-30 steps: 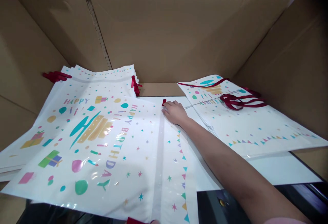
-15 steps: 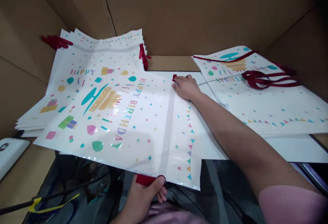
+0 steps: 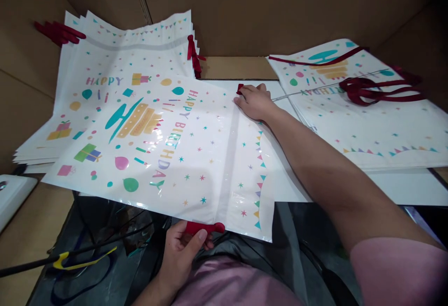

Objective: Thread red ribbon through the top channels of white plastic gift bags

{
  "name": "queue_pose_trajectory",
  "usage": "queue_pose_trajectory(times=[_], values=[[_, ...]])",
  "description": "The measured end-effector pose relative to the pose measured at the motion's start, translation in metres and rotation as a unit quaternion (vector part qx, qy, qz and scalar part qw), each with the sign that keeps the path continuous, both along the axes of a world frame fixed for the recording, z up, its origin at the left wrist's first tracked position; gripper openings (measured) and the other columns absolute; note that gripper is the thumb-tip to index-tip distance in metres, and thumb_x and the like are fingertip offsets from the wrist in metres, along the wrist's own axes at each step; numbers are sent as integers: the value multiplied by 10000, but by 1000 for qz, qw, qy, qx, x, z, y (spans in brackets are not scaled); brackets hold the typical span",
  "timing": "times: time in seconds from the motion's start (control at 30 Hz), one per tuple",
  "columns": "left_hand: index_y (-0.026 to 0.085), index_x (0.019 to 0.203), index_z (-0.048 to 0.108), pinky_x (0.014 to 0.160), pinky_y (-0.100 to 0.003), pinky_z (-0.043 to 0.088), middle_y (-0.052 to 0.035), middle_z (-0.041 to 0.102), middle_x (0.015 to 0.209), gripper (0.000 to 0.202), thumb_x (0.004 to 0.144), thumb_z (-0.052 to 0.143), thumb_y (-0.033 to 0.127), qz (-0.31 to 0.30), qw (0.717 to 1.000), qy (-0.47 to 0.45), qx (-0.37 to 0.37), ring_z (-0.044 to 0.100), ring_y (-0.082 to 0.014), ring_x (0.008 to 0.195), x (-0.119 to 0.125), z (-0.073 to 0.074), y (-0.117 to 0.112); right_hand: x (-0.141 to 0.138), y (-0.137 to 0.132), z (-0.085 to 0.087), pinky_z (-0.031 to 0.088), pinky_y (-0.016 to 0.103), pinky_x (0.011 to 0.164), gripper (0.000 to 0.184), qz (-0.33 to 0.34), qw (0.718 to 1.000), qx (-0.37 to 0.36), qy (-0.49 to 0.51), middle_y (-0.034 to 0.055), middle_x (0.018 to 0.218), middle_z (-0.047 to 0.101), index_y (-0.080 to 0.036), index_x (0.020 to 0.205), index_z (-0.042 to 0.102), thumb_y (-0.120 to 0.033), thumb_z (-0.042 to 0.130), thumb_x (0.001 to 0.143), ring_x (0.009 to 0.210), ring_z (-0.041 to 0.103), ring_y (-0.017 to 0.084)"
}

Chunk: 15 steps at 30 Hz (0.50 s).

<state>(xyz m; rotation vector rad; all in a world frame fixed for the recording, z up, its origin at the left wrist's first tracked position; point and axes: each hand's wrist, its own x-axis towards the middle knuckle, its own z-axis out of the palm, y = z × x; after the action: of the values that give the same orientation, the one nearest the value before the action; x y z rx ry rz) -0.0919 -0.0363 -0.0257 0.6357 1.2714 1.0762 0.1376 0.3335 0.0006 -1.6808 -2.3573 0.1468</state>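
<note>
Left hand (image 3: 181,253) has got some red ribbon (image 3: 205,227) by the birthday sheet (image 3: 196,159), right hand's (image 3: 255,100) up at its far edge.

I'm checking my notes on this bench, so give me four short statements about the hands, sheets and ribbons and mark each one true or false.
1. The left hand holds red ribbon at the near edge of the front sheet. True.
2. The right hand touches the cardboard wall. False: it is at the front sheet's far edge.
3. A looped ribbon lies on the sheets at the right. True.
4. The front sheet reads "Merry Christmas". False: "Happy Birthday".
</note>
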Motion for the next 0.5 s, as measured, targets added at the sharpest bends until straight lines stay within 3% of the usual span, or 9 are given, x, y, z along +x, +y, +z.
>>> queue_pose_trajectory(times=[0.1,0.33,0.5], values=[[112,801,737,561,-248,540,-76,720,664,340,780,778,449,13,999,33,24,652,-161,560,4,0,-2,0,2,-2,359,673,955,646,-2,1000,-5,-3,184,1442,470,-98,1332,563,-590,361,964,1215,365,472],[173,647,724,553,-242,540,-43,699,587,283,778,778,418,74,987,139,40,659,-178,541,10,0,-7,-2,-2,-1,342,669,988,628,-4,1000,-7,-5,177,1471,442,-113,1368,534,-564,344,973,1231,357,454],[230,569,746,529,-237,513,-34,688,554,255,748,788,406,139,938,292,127,630,-171,521,22,13,-11,-6,-9,5,366,617,995,633,-18,999,-18,-19,160,1521,409,-126,1408,504,-550,324,974,1232,361,436]])
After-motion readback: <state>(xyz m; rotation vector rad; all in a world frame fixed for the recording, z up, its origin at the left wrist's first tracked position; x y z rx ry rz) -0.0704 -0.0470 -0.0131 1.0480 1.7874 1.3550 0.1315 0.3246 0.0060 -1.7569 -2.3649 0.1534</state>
